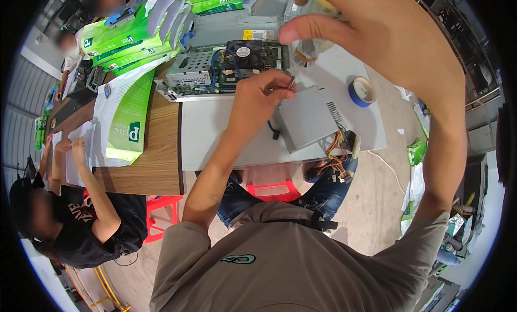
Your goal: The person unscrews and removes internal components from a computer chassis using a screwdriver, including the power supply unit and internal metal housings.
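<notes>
My left hand (pixel 259 96) is closed in a pinch on a short, thin metal piece (pixel 291 83); its exact kind does not show. Just beneath and to the right is a grey computer power supply (pixel 309 120), its bundled cables (pixel 337 158) hanging over the table's near edge. My right hand (pixel 328 29) is raised at the top, thumb stretched out and apart from a finger; the other fingers are largely out of view. Behind my left hand lies an opened computer chassis (pixel 191 69) with a black cooling fan (pixel 244 56) and blue cables. A clear plastic container or bag (pixel 306 52) is below my right thumb.
A blue tape roll (pixel 361 91) lies on the right of the white table (pixel 207 145). Green-and-white paper packages (pixel 129 48) pile up at the left. Another person (pixel 94 215) handles white paper beside the wooden table (pixel 153 169). A red stool (pixel 274 191) is near my legs.
</notes>
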The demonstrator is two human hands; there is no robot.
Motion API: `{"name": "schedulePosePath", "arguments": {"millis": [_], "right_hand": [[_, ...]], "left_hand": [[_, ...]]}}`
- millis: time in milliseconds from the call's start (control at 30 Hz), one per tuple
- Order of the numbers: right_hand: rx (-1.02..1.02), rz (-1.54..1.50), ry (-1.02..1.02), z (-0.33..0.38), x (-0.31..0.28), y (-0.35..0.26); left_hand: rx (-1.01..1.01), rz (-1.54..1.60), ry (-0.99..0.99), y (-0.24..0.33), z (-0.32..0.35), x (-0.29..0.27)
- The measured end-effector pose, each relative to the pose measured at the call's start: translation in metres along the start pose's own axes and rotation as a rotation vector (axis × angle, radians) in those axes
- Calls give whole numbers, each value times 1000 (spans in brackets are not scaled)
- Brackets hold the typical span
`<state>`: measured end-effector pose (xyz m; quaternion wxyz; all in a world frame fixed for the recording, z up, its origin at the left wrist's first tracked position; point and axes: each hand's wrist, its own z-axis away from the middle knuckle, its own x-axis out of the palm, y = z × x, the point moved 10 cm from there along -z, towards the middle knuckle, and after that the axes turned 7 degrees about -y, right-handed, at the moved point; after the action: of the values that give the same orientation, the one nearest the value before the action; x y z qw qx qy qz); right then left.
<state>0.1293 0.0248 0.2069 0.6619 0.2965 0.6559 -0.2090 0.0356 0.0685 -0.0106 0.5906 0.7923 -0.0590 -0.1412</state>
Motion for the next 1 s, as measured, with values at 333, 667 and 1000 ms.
{"name": "schedulePosePath", "arguments": {"millis": [333, 667, 1000], "right_hand": [[-420, -340, -40, -5, -17, -25], [-327, -277, 2, -4, -16, -17], [16, -128, -11, -11, -11, 6]], "left_hand": [[6, -35, -172, 2, -4, 4], [46, 59, -95, 4, -1, 7], [73, -57, -45, 16, -2, 4]]}}
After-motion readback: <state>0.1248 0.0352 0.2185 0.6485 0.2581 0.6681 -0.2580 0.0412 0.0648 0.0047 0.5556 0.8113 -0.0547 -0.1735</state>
